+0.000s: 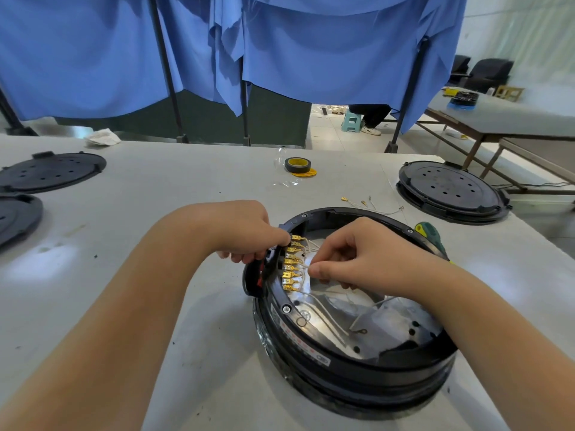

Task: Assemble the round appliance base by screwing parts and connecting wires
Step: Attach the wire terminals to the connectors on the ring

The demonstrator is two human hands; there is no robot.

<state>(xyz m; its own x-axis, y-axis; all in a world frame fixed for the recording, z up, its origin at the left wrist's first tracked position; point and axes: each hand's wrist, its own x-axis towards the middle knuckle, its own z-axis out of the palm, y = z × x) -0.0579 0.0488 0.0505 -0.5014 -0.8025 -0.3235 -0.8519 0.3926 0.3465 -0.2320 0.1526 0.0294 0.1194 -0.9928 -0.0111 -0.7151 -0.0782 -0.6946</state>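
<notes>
Round base (348,359): rim label unreadable. Left hand (245,231) grips its edge; right hand (357,256) pinches wire (303,265), fingertips hidden.

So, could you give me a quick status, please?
Left hand grips base rim. Right hand pinches white wire at gold terminals. Nothing blocking.

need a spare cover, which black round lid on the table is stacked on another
The round lid at the right: it sits on a second disc; the far-left lid lies flat alone.
</notes>
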